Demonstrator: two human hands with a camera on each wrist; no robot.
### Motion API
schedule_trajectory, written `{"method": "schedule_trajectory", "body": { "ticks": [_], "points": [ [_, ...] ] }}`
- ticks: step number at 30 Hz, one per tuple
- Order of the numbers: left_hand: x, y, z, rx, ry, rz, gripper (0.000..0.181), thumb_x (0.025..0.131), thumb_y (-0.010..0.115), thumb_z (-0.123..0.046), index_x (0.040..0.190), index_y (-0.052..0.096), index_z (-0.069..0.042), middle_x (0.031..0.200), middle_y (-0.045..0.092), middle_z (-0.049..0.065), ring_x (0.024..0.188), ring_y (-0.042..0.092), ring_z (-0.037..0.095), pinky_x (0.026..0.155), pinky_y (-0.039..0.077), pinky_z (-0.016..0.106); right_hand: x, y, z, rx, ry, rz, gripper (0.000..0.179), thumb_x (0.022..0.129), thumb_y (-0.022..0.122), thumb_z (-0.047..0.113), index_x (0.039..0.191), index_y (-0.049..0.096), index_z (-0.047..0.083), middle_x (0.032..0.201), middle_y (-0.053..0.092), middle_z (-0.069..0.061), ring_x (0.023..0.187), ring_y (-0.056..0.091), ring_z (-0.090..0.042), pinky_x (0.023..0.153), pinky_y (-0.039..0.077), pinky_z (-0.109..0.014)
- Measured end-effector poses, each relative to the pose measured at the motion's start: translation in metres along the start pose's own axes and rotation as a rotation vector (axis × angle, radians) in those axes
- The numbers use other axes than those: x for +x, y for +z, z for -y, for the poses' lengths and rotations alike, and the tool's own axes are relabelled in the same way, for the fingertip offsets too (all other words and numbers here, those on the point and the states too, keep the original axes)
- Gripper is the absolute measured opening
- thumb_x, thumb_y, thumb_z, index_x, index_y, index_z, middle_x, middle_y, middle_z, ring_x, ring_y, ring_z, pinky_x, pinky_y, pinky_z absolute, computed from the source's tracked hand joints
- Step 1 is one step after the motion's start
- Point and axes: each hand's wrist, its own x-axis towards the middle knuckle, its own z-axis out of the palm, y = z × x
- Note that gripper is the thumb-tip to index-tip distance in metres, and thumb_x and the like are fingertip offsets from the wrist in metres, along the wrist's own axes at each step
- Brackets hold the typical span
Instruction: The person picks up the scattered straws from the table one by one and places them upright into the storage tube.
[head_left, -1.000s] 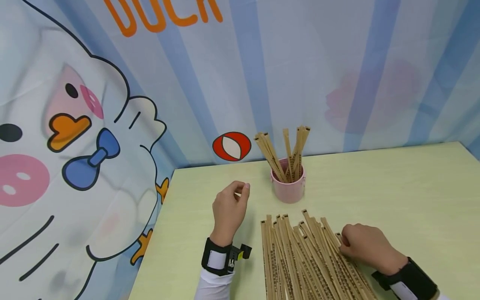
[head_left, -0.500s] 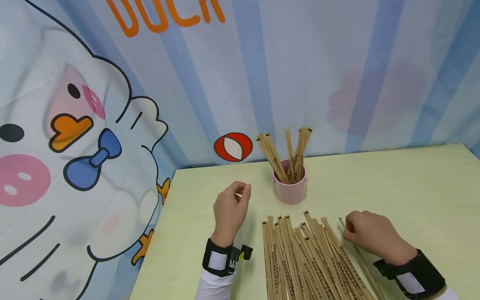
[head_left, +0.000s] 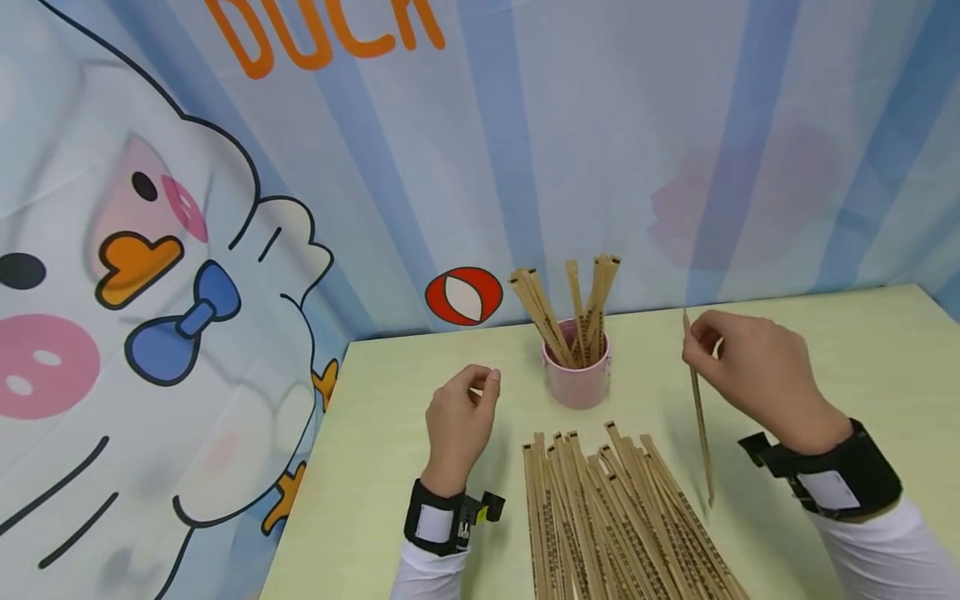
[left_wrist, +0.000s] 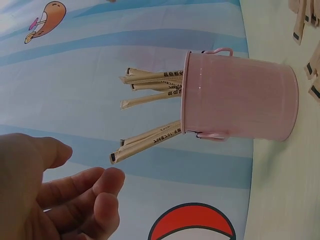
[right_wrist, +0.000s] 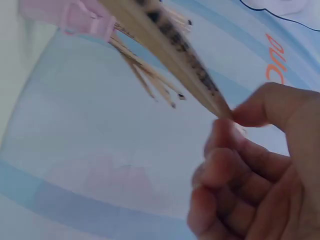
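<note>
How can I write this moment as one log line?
right hand: pinches brown stick; left hand: empty; pink bucket: holds sticks; table: more sticks

The head view's lower edge cuts off the paper packets [head_left: 615, 525].

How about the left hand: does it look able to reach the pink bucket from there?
Probably yes. The left hand is close by and seems to hold nothing, and only bare tabletop shows between it and the pink bucket; the pile of sticks lies clear of that gap.

a pale table [head_left: 892, 367] against a blue striped backdrop [head_left: 600, 125] — on it, a white duck [head_left: 232, 408], orange letters [head_left: 315, 62], a red-and-white oval [head_left: 463, 297]
</note>
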Motion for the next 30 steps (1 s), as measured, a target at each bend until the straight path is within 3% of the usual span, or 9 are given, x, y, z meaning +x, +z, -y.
{"method": "schedule_trajectory", "body": {
  "ticks": [10, 18, 23, 30],
  "points": [
    [0.000, -0.001, 0.000, -0.010, 0.007, -0.014, 0.022, 0.094, 0.057, -0.030, 0.089, 0.070, -0.013, 0.075, 0.068, -0.002, 0.059, 0.055, 0.009, 0.052, 0.041, 0.024, 0.046, -0.009, 0.023, 0.148, -0.150, -0.437, 0.017, 0.084, 0.056, 0.015, 0.085, 0.069, 0.005, 0.063, 0.062, -0.008, 0.053, 0.053, -0.018, 0.044, 0.031, -0.033],
    [0.000, -0.002, 0.000, -0.014, 0.016, -0.020, 0.022, 0.094, 0.057, -0.030, 0.089, 0.070, -0.013, 0.075, 0.068, -0.003, 0.059, 0.055, 0.008, 0.053, 0.042, 0.024, 0.070, -0.005, 0.035, 0.283, -0.188, -0.645, 0.024, 0.085, 0.053, 0.019, 0.084, 0.069, 0.001, 0.067, 0.064, -0.013, 0.053, 0.057, -0.022, 0.050, 0.037, -0.032],
    [0.000, 0.000, 0.001, -0.012, 0.018, -0.012, 0.022, 0.094, 0.056, -0.030, 0.089, 0.070, -0.013, 0.075, 0.068, -0.003, 0.059, 0.055, 0.008, 0.052, 0.041, 0.023, 0.084, 0.008, 0.032, 0.328, -0.214, -0.697, 0.026, 0.085, 0.053, 0.020, 0.083, 0.068, -0.001, 0.068, 0.064, -0.015, 0.053, 0.055, -0.023, 0.053, 0.041, -0.035],
    [-0.002, 0.001, 0.000, -0.013, 0.022, -0.007, 0.023, 0.095, 0.056, -0.030, 0.088, 0.070, -0.013, 0.075, 0.068, -0.003, 0.059, 0.054, 0.008, 0.051, 0.040, 0.022, 0.088, 0.039, 0.022, 0.279, -0.236, -0.615, 0.020, 0.087, 0.054, 0.016, 0.087, 0.068, 0.000, 0.072, 0.065, -0.014, 0.052, 0.054, -0.021, 0.048, 0.039, -0.035]
  ]
}}
